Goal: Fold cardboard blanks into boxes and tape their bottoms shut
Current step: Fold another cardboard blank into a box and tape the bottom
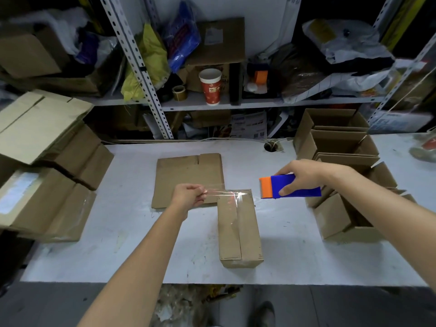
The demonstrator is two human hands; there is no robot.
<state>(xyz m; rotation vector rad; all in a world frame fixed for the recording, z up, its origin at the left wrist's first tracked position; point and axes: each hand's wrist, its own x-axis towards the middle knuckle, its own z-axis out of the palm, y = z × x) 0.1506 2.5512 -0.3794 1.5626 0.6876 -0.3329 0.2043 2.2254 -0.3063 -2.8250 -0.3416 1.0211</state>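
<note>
A folded cardboard box (239, 228) lies bottom up in the middle of the white table (118, 232), its centre seam running towards me. My right hand (304, 177) grips a blue and orange tape dispenser (289, 186) just right of the box's far end. A strip of clear tape (224, 193) stretches from the dispenser leftwards across the far end of the box. My left hand (188, 197) pinches the free end of that tape, left of the box. A flat cardboard blank (186, 175) lies behind the box.
Several open finished boxes (339, 147) stand in a row at the right of the table. Stacks of flat blanks and sealed cartons (44, 147) sit at the left. A cluttered shelf with a red paper cup (211, 87) runs behind the table. A cable hole (270, 146) is at the back.
</note>
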